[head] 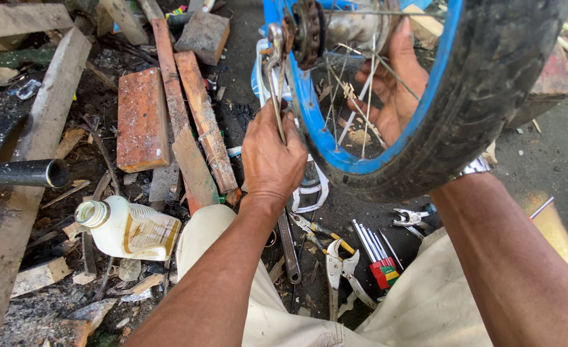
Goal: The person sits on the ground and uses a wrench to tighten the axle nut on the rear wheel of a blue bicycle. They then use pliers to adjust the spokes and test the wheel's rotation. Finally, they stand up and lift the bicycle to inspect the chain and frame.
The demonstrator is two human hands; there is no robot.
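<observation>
Gripping a spanner [276,96] at the wheel hub [355,26], left hand [271,157].

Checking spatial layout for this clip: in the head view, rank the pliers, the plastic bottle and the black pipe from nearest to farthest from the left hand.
Measured from the left hand:
1. Pliers, on the ground below it.
2. Plastic bottle, lower left, lying on its side.
3. Black pipe, far left edge.

A single head-worn camera is looking steeply down from the person's own eye line, sitting close over the work. The blue-rimmed wheel [438,96] is filling the frame toward one and two o'clock, and the ground with its wooden planks [168,122] is spreading toward ten o'clock. The person's knees are showing along the six o'clock edge.
</observation>
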